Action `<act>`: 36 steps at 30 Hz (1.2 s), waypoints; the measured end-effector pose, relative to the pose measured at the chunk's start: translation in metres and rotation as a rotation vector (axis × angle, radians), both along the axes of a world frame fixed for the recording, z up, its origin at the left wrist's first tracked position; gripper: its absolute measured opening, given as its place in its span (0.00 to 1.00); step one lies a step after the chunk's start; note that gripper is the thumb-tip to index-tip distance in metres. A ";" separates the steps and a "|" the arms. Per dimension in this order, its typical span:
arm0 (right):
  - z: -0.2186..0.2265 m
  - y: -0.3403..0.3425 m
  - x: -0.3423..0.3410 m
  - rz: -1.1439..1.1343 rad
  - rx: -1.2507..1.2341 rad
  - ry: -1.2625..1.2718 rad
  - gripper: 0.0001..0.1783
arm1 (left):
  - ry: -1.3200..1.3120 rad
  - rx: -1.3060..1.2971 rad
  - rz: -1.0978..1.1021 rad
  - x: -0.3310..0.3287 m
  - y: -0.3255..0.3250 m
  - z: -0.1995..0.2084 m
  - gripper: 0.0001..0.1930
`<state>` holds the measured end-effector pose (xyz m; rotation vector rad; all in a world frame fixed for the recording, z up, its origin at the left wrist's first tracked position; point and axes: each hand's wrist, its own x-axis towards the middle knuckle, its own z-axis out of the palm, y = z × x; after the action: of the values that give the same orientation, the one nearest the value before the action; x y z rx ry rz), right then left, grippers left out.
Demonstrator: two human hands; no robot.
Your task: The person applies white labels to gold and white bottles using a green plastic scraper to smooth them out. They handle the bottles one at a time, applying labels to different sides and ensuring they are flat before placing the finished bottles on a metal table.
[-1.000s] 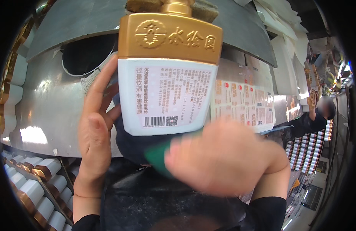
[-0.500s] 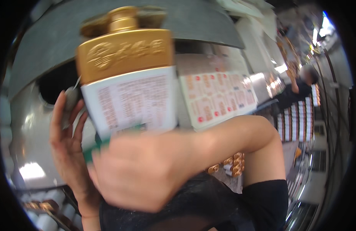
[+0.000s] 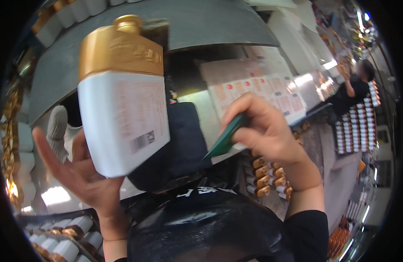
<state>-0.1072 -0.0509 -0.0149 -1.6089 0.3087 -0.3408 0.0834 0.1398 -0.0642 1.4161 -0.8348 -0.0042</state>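
A large white bottle (image 3: 110,118) with a gold shoulder and neck stands tilted over the bench, its side wall and a printed label (image 3: 140,111) both showing. My left hand (image 3: 86,179) supports its lower left side, thumb stretched out and the other fingers partly hidden behind it. Beside that thumb rises a grey, knitted-looking, finger-shaped thing (image 3: 57,131). Clear of the bottle on the right, my right hand (image 3: 264,129) pinches a flat green scraper (image 3: 227,139) whose tip points down and left. Below the bottle lies a dark padded pad (image 3: 184,137).
Printed label sheets (image 3: 262,94) lie on the bench to the right. A grey ledge (image 3: 210,26) runs along the far side. Rows of gold-and-white bottles (image 3: 267,177) stand low right, with more bottles (image 3: 64,236) low left. Another person (image 3: 352,89) is at the far right.
My right hand has moved from across the label to the right, uncovering the green scraper and the label's lower end. The bottle has turned, so its white side wall now shows.
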 end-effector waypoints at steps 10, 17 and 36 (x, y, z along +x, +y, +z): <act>-0.025 -0.022 -0.018 -0.028 -0.204 0.221 0.22 | -0.471 0.630 0.024 -0.012 -0.022 0.000 0.62; -0.059 -0.176 -0.052 -0.345 -0.610 0.439 0.16 | -0.353 0.603 0.060 0.003 0.006 -0.016 0.50; -0.099 -0.313 -0.003 0.030 -1.000 0.800 0.12 | 0.054 0.271 0.386 0.028 0.007 -0.023 0.17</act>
<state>-0.1099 -0.3640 -0.1135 -2.7025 0.8002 0.2600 0.1114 0.1467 -0.0876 1.8077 -0.5181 0.1440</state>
